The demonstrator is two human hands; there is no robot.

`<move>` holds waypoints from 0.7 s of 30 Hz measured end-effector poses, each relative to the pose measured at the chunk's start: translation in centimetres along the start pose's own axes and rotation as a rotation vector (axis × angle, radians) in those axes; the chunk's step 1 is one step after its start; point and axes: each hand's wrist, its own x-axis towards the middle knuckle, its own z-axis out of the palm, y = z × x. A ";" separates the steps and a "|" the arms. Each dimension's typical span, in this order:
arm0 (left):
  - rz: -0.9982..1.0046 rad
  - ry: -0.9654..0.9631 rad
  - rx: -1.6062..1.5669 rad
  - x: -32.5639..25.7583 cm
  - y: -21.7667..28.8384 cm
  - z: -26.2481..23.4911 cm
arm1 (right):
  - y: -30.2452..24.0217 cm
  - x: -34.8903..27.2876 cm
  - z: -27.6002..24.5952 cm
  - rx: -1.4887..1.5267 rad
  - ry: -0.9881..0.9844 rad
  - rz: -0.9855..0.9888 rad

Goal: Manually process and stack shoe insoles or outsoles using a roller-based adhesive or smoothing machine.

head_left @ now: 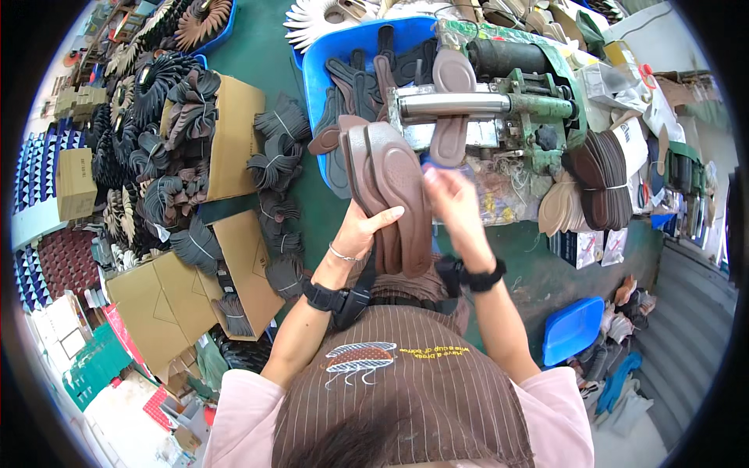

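Observation:
My left hand (pixel 365 228) grips a stack of brown shoe insoles (pixel 390 187), held upright in front of me. My right hand (pixel 452 199) touches the right edge of the front insole, fingers on it. Just beyond the stack stands a green roller machine (pixel 538 109) with a shiny metal cylinder (pixel 452 104); one brown insole (pixel 452 101) hangs through its rollers. Both wrists wear black straps.
A blue tub (pixel 331 58) of dark insoles sits behind the stack. Bundles of dark insoles (pixel 273 160) and cardboard boxes (pixel 234 140) cover the green floor at left. Stacked insoles (pixel 601 183) lie right of the machine; a blue bin (pixel 571 327) stands lower right.

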 end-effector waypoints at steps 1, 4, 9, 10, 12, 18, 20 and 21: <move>0.040 0.026 0.045 -0.3 0.1 0.3 | 0.3 -1.5 0.5 -0.022 -0.094 0.073; -0.007 -0.063 0.003 -0.6 0.3 0.5 | 1.7 -1.2 -2.7 0.000 0.159 -0.006; -0.049 -0.239 -0.129 -0.5 0.8 0.8 | -0.6 4.1 -3.8 -0.053 0.094 -0.099; -0.042 -0.238 -0.126 -0.4 0.4 0.4 | -1.5 2.6 -2.1 -0.053 0.029 -0.100; 0.006 -0.057 0.042 -0.5 -0.4 -0.1 | -0.4 -0.6 -0.1 -0.044 -0.027 0.067; -0.012 -0.127 -0.123 -0.3 0.6 1.1 | 0.4 1.3 -5.0 0.061 0.198 -0.049; -0.091 -0.155 -0.502 -0.4 1.1 1.6 | -0.9 3.8 -5.3 -0.012 0.201 -0.065; -0.096 -0.154 -0.502 -0.8 0.8 1.5 | -1.0 4.3 -4.8 -0.077 0.191 -0.090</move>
